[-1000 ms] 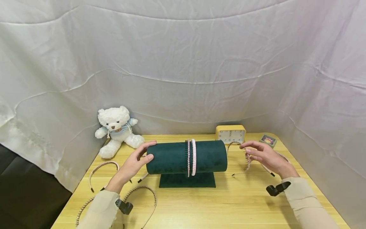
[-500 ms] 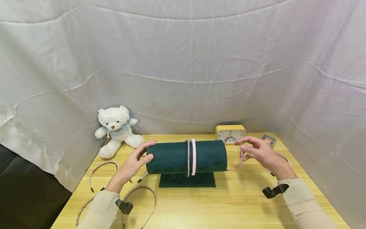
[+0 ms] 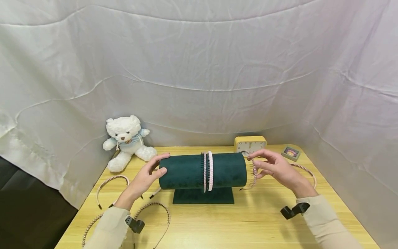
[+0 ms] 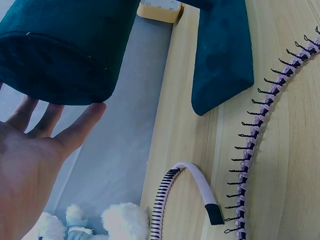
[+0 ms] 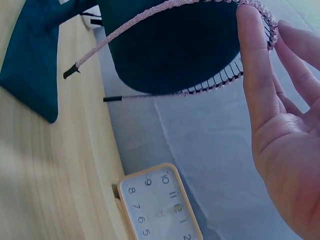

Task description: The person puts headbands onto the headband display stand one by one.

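Note:
A dark green velvet headband stand (image 3: 183,173) has a horizontal roll on a flat base. Two pink headbands sit around its middle, a thicker one (image 3: 211,171) beside a thin braided one (image 3: 205,174). My left hand (image 3: 146,178) grips the roll's left end, thumb in front and index finger on top. Just off the right end, my right hand (image 3: 278,169) pinches a braided pink headband (image 3: 255,169) with black comb teeth. In the right wrist view, the arms of this headband (image 5: 150,12) straddle the roll's end, dark tips pointing toward the base.
Several loose headbands lie on the wooden table's left side, one (image 3: 152,204) near the front. Another headband (image 3: 308,169) lies at the right. A white teddy bear (image 3: 127,141), a yellow clock (image 3: 250,143) and a small green framed item (image 3: 291,153) stand toward the back.
My right hand has carried the braided headband leftward to the roll's right end, from a spot farther right on the table. My left hand and the stand have stayed put.

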`<state>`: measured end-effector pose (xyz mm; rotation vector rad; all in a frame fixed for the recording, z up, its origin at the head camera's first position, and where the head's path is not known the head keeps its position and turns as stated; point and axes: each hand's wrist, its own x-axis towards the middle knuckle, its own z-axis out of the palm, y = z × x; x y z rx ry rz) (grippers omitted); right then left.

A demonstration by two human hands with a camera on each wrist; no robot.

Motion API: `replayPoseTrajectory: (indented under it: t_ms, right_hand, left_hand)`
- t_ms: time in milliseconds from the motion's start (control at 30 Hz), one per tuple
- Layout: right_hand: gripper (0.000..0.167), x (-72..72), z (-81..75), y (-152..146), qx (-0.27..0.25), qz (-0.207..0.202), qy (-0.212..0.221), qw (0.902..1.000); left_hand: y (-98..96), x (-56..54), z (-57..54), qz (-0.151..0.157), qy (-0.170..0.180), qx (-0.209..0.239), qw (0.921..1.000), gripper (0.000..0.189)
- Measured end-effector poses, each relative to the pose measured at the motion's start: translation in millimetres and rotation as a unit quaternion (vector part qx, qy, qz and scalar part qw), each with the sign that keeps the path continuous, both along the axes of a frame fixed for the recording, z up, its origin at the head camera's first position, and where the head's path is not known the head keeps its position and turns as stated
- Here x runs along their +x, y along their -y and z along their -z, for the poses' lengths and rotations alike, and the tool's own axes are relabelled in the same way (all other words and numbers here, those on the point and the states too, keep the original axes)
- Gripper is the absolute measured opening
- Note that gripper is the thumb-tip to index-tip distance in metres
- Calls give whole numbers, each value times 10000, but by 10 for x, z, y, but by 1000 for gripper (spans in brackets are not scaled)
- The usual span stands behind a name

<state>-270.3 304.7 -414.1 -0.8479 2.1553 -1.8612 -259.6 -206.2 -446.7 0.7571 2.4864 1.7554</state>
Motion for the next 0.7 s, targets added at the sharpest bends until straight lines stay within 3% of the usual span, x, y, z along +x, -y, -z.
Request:
replayPoseTrajectory:
  t_ms: [400,700]
  right_hand:
    - [31,10,-7,113,95,117,-117,9998]
    - [35,-10,17,147,295,272,-443,9982]
  left_hand:
    - [-4,0,-8,19,-79,-1,10000,51]
    - [2,-4,-2,-4,-112,-9,9999,50]
